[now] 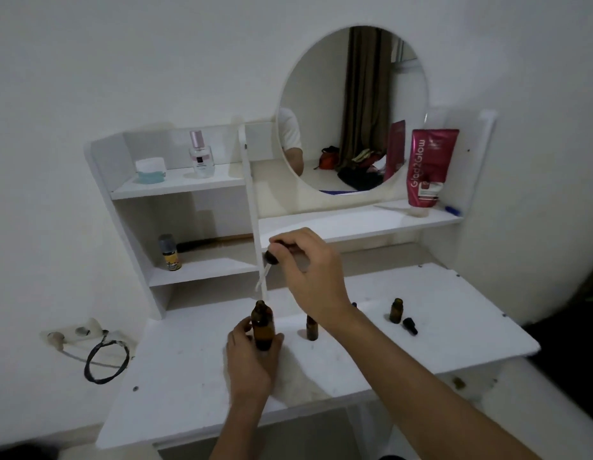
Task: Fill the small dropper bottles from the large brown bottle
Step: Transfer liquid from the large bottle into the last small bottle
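While the left hand [252, 353] grips the large bottle [262, 327] upright on the tabletop [175, 386], steadying it, the right hand [308, 273] pinches a dropper [266, 270] above its mouth. Two small bottles [311, 328] [396, 310] stand open beyond, awaiting filling.

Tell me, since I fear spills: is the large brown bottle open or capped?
Open: the large brown glass bottle shows a bare neck, its black-capped dropper lifted above it.
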The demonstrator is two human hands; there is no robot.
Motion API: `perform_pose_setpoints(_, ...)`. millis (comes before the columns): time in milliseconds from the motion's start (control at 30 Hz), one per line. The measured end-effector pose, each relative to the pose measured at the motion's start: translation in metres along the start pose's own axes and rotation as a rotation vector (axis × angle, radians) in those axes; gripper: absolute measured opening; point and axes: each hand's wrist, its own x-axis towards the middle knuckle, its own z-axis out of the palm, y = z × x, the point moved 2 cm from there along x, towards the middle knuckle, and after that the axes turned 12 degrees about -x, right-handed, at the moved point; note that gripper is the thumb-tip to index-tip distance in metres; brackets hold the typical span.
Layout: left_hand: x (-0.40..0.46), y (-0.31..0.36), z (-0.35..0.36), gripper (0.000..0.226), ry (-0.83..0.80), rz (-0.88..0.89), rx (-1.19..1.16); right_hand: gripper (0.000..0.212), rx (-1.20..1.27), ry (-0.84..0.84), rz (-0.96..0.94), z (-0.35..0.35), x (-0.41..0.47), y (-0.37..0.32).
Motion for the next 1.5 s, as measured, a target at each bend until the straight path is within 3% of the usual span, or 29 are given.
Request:
perform_pose_setpoints(167, -0.020, 0.011, -0.007, 0.089, 0.096, -0.009, -0.218, 0.012, -0.039, 0.104, 0.086, -0.071, -0.008, 0.028)
perform_pose_setpoints(333, -0.069, 0.030, 0.022, 0.075, 0.151, -0.018, -0.375, 0.013, -0.118, 0.164, 0.305, -0.142, -0.029, 0.096)
perform_pose_setpoints(433, -0.106, 0.048, 0.061, 0.059, 0.036, -0.014, -0.383, 0.010, -0.164, 0.182, 0.377, -0.174, -0.041, 0.127)
perform_pose_setpoints(567, -0.138, 0.065, 0.115, 0.043, -0.281, 0.078, -0.288, 0.007, -0.196, 0.187, 0.419, -0.195, -0.059, 0.149)
perform_pose_setpoints(733, -0.135, 0.079, 0.159, 0.057, -0.476, 0.079, -0.214, 0.009, -0.204, 0.193, 0.440, -0.203, -0.072, 0.165)
perform_pose_setpoints(900, -0.114, 0.090, 0.191, 0.069, -0.497, 0.089, -0.130, 0.009, -0.224, 0.171, 0.383, -0.197, -0.067, 0.170)
perform_pose_setpoints(1200, -0.091, 0.083, 0.216, 0.051, -0.421, 0.124, -0.067, 0.008, -0.202, 0.096, 0.321, -0.175, -0.057, 0.184)
perform_pose_setpoints(1367, -0.088, 0.087, 0.221, 0.014, -0.429, 0.179, -0.101, 0.006, -0.210, -0.018, 0.277, -0.165, -0.053, 0.195)
perform_pose_setpoints(1500, -0.085, 0.088, 0.222, 0.021, -0.423, 0.201, -0.129, 0.008, -0.242, -0.117, 0.277, -0.152, -0.054, 0.204)
